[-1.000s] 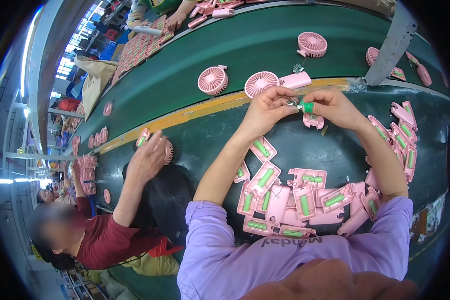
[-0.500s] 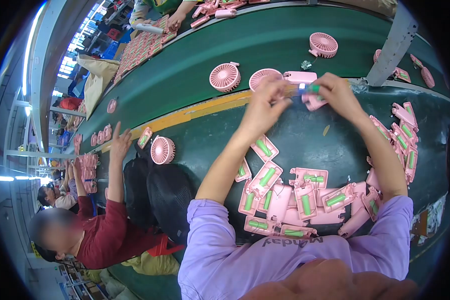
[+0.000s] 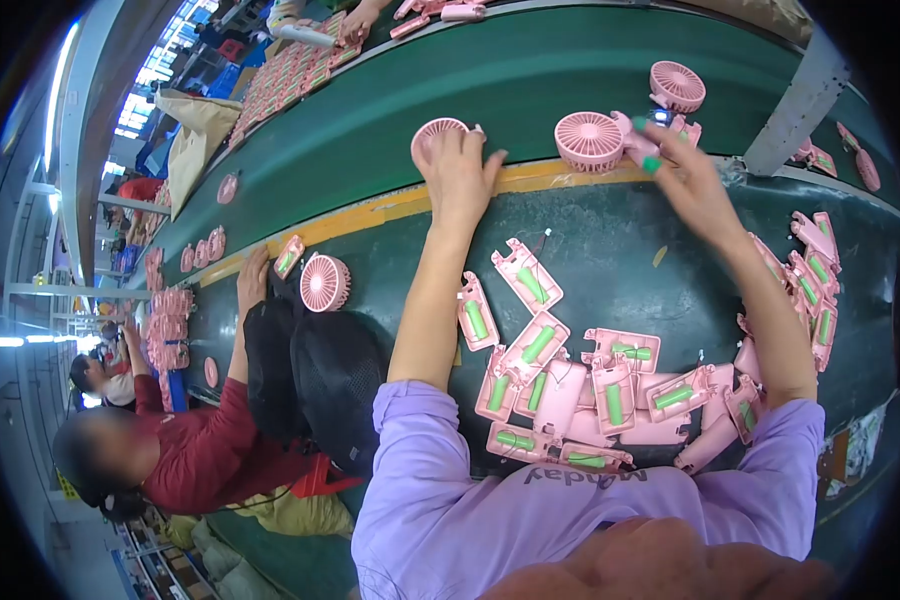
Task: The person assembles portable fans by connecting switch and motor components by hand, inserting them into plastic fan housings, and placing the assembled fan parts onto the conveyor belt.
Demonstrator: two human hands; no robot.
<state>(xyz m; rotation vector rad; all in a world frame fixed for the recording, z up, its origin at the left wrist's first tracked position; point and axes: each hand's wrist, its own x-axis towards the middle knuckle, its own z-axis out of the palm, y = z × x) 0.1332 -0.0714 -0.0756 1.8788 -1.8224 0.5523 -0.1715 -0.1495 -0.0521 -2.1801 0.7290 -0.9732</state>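
My left hand (image 3: 457, 178) reaches over a round pink fan (image 3: 432, 134) on the green belt, its fingers curled on the fan's far side and the thumb spread to the right. My right hand (image 3: 692, 182), with green coverings on the fingertips, has thumb and forefinger apart beside the handle (image 3: 637, 146) of a second pink fan (image 3: 588, 141). Whether those fingertips touch the handle I cannot make out. A small blue-lit part (image 3: 660, 117) shows just past the fingers. Before my body lie several pink handle shells (image 3: 535, 345) with green cylindrical cells inside.
Another pink fan (image 3: 677, 86) lies farther back on the belt (image 3: 530, 60). A metal post (image 3: 798, 105) rises at the right. More shells (image 3: 808, 275) are stacked by my right arm. To the left are a fan (image 3: 325, 283), a black bag (image 3: 335, 375) and a co-worker in a red sleeve (image 3: 225, 415).
My hands have moved apart: the left went left onto a fan, the right slightly right. The middle fan and the back fan now appear farther right. The co-worker's raised hand has come down.
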